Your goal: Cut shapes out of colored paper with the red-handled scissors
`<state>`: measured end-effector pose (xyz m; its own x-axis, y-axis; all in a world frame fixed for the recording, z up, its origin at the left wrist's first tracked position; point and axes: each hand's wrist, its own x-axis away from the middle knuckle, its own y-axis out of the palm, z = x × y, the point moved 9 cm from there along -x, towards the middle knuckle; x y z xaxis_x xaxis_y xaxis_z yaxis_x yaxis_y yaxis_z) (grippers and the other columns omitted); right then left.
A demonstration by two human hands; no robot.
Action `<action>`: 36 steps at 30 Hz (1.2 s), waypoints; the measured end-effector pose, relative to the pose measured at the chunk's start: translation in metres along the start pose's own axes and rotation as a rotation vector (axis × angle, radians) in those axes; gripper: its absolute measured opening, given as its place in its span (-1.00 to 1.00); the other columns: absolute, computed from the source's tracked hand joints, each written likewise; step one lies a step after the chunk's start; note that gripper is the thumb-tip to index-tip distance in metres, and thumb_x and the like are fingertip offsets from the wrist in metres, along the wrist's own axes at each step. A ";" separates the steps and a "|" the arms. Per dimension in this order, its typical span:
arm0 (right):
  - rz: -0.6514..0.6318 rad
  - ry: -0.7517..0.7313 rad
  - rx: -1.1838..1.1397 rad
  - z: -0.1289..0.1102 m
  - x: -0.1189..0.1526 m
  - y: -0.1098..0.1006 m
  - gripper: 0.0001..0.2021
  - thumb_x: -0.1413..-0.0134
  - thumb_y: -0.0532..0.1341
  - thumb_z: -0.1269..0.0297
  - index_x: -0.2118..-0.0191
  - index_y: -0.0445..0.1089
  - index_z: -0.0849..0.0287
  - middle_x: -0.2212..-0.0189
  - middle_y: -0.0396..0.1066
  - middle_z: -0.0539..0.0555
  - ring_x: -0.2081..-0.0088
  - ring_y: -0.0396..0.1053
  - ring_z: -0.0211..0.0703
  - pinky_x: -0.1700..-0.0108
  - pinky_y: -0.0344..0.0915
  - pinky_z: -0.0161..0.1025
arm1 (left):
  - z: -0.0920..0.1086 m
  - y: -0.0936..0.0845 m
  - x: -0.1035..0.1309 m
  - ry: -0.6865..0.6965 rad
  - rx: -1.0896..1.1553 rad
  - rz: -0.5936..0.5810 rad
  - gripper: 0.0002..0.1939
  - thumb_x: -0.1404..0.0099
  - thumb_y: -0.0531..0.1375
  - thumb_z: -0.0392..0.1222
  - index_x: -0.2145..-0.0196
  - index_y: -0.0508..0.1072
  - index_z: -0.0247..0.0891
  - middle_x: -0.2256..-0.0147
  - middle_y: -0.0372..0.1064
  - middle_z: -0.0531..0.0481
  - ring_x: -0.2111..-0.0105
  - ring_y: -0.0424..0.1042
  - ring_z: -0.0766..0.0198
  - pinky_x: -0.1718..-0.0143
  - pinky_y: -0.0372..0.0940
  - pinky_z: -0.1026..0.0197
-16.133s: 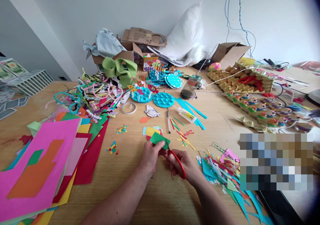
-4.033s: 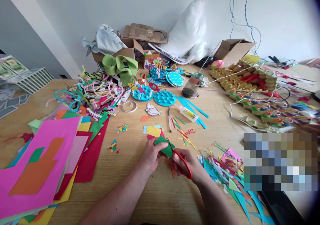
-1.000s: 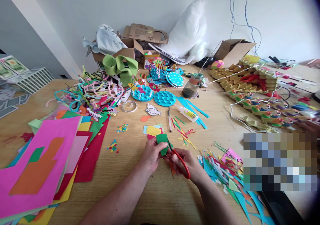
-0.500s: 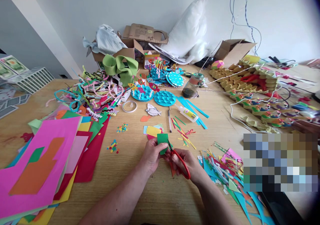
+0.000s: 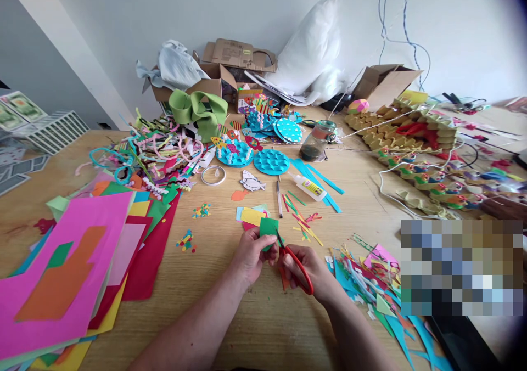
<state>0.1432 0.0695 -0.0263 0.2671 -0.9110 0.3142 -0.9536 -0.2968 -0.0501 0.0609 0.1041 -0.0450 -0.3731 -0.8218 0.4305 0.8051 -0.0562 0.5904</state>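
Squarish green paper (image 5: pixel 269 226), red-looped scissors (image 5: pixel 304 273)

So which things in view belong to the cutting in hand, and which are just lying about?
In use:
- green paper, held in the left hand
- red-handled scissors, held in the right hand, blades at the paper

Apparently just lying about, untouched:
- glue bottle
- pen
- fish cutout
- glass jar
- egg cartons
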 end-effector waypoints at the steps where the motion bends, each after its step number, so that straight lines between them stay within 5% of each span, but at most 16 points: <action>1: -0.001 0.000 0.001 0.000 0.000 0.000 -0.45 0.10 0.16 -0.28 0.49 0.24 0.23 0.71 0.23 -0.06 0.73 0.13 -0.37 0.68 -0.01 -0.41 | 0.000 0.000 0.000 0.002 0.000 0.000 -0.78 0.08 0.30 -0.17 0.58 0.34 -0.34 0.66 0.28 0.07 0.71 0.21 0.44 0.70 0.05 0.34; 36: 0.002 -0.004 -0.016 0.002 0.000 -0.001 -0.46 0.09 0.17 -0.26 0.53 0.19 0.22 0.71 0.23 -0.04 0.73 0.13 -0.39 0.69 -0.02 -0.42 | 0.001 -0.003 -0.001 0.006 0.034 0.007 -0.80 0.06 0.29 -0.21 0.58 0.32 -0.32 0.68 0.28 0.10 0.72 0.20 0.46 0.75 -0.01 0.38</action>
<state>0.1439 0.0695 -0.0281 0.2656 -0.9129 0.3100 -0.9563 -0.2903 -0.0357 0.0585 0.1058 -0.0469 -0.3649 -0.8256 0.4304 0.7915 -0.0316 0.6104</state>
